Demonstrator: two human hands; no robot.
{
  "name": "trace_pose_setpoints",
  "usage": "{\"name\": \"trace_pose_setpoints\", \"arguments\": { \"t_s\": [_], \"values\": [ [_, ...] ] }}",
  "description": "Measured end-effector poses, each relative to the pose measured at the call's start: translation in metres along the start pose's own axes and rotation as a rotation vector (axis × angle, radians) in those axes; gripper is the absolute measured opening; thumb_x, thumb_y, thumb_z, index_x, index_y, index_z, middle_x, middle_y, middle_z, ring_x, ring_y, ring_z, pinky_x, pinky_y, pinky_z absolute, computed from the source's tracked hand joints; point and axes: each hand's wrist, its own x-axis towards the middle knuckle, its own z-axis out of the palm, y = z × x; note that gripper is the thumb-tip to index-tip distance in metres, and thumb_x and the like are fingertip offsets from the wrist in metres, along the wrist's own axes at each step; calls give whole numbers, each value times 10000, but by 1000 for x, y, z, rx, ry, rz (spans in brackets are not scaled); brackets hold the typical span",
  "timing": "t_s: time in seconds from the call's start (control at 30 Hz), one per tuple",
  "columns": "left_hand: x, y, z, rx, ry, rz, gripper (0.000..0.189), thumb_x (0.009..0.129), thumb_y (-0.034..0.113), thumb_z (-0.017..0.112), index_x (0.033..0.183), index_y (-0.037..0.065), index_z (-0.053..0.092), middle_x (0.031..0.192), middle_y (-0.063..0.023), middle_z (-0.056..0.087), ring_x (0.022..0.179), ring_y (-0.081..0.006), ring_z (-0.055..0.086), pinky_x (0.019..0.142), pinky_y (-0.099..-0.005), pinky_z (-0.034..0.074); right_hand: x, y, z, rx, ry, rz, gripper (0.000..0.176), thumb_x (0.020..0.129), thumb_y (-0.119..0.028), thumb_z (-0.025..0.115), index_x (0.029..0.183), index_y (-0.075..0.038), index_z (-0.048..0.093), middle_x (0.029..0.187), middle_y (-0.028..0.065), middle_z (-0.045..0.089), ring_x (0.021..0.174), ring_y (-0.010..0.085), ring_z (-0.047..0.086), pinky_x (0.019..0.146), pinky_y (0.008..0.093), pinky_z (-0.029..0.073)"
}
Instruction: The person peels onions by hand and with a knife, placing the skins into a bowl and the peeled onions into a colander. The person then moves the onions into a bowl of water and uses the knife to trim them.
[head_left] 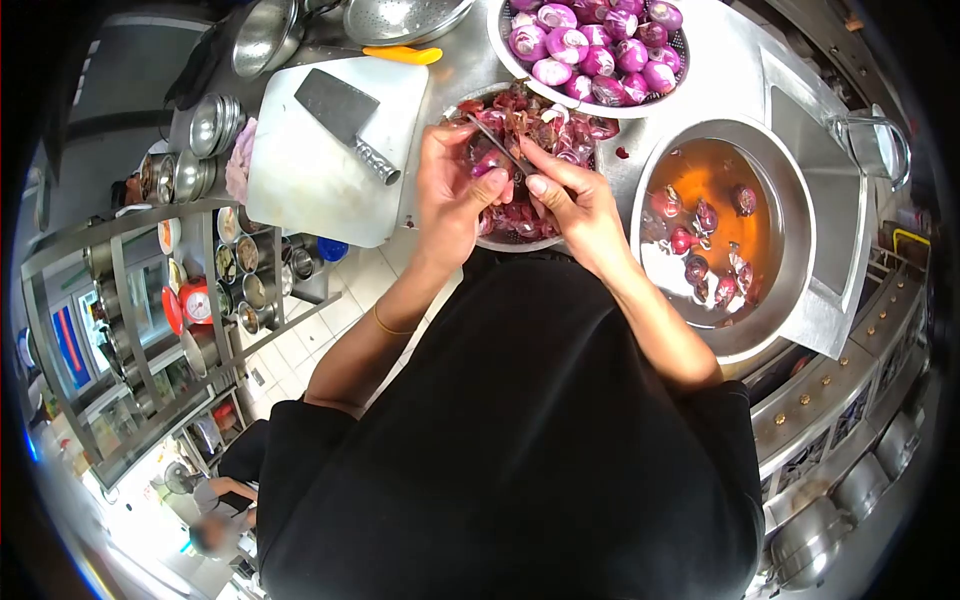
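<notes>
My left hand (455, 190) holds a red onion (489, 163), its fingers curled round it, above a colander of onion skins (525, 222). My right hand (575, 200) grips a small knife (497, 137), whose blade points up and left across the onion. Peeled purple onions (601, 60) fill a white colander (640, 108) beyond the skins. To the right, several unpeeled onions (705, 217) float in brownish water in a large steel basin (797, 240).
A cleaver (340, 105) lies on a white cutting board (310, 190) at the left, with a yellow-handled tool (403, 54) at its top edge. Steel bowls (265, 42) stand behind. A sink edge (835, 230) is right of the basin. Another person (222, 500) is at lower left.
</notes>
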Motion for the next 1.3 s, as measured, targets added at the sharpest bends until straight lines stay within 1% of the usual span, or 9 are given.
{"name": "trace_pose_setpoints", "arguments": {
  "t_s": [0.13, 0.33, 0.67, 0.73, 1.0, 1.13, 1.17, 1.27, 1.3],
  "values": [
    [-1, -16, 13, 474, -97, 590, 478, 799, 11, 678, 1179, 25, 388, 1169, -136, 471, 938, -185, 544, 823, -323, 465, 2, -6, 6, 168, 86, 119, 356, 944, -118, 526, 1283, -10, 513, 662, -12, 498, 556, 57, 388, 489, 203, 334],
    [4, 19, -2, -297, -59, -87, 394, 899, 77, 528, 1271, 10, 418, 1014, -103, 566, 772, -196, 542, 664, -288, 435, 7, -14, 0, 750, -83, 351, 334, 971, -164, 469, 1267, -14, 501, 663, 36, 489, 494, 82, 352, 431, 207, 301],
    [-6, 30, -42, -233, 77, -71, 315, 907, 156, 559, 1167, 6, 462, 990, -112, 573, 696, -174, 498, 611, -276, 384, 27, 1, -9, 543, 48, 311, 354, 975, -172, 454, 1303, -40, 461, 617, 7, 470, 470, 76, 352, 413, 209, 283],
    [-6, 32, -45, -253, 94, -108, 288, 896, 128, 568, 1138, 21, 454, 997, -117, 575, 673, -176, 503, 592, -277, 386, 25, 8, -7, 26, -54, 341, 423, 960, -180, 490, 1346, -25, 415, 598, -6, 476, 493, 71, 375, 455, 217, 308],
    [-3, 32, -30, 48, 176, -84, 365, 841, -10, 571, 1173, 13, 420, 943, -103, 566, 703, -159, 537, 561, -272, 402, 15, -5, 1, -206, -76, -20, 394, 901, -82, 560, 1280, -95, 453, 592, -13, 414, 557, 82, 382, 564, 243, 355],
    [-3, 35, -19, 199, 183, -79, 365, 829, -40, 570, 1161, 7, 425, 918, -98, 561, 687, -149, 541, 529, -254, 406, 16, -26, 9, -377, -144, -164, 414, 890, -47, 551, 1294, -115, 493, 984, 156, 662, 943, 169, 629, 829, 281, 460],
    [-3, 34, -19, 212, 150, -58, 372, 821, -47, 575, 1161, 3, 433, 929, -97, 560, 687, -138, 540, 525, -247, 405, 20, -20, 9, -317, -163, -262, 375, 908, -53, 524, 1280, -102, 529, 1227, 178, 579, 1189, 200, 522, 967, 297, 404],
    [-4, 37, -16, 266, 107, -30, 383, 808, -46, 589, 1163, -8, 449, 963, -95, 556, 690, -116, 537, 524, -234, 403, 25, -13, 2, -187, -107, -94, 347, 925, -70, 514, 1270, -93, 549, 1132, 101, 648, 919, 150, 628, 789, 264, 472],
    [-5, 38, -16, 305, 96, -22, 389, 802, -38, 599, 1163, -14, 457, 987, -94, 554, 692, -104, 534, 527, -229, 401, 26, -17, 0, -86, -84, 0, 341, 935, -80, 510, 1274, -92, 549, 890, 23, 657, 627, 68, 500, 583, 212, 411]
  ]
}}
